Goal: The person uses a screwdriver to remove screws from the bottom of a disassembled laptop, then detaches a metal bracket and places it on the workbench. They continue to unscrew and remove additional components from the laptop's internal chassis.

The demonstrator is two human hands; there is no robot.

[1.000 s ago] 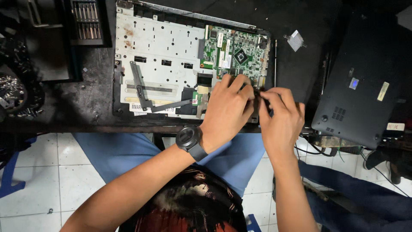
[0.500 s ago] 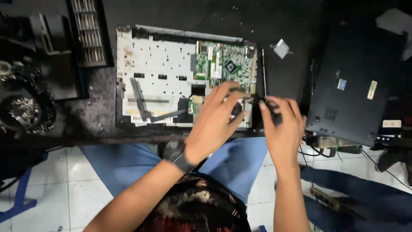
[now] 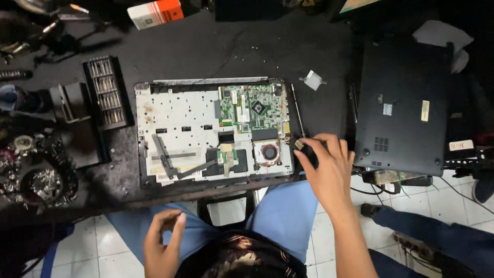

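An opened laptop chassis (image 3: 175, 123) lies on the black table, showing a white metal plate, a green circuit board (image 3: 252, 108) and a round fan (image 3: 269, 153). My right hand (image 3: 327, 167) rests at the chassis's lower right corner. Its fingers are closed around the black handle of a thin screwdriver (image 3: 297, 108), whose shaft runs up along the laptop's right edge. My left hand (image 3: 163, 239) is down over my lap, away from the table, with its fingers loosely curled and nothing in it.
A closed black laptop (image 3: 406, 103) lies at the right, with cables (image 3: 386, 180) below it. A rack of screwdriver bits (image 3: 105, 92) and piles of small metal parts (image 3: 41, 180) are at the left. An orange-and-white box (image 3: 154, 13) and a small white piece (image 3: 313, 80) lie farther back.
My left hand has left the laptop's lower right corner and dropped to my lap. My right hand stays at that corner with the screwdriver. The camera has shifted, so the laptop shows fully.
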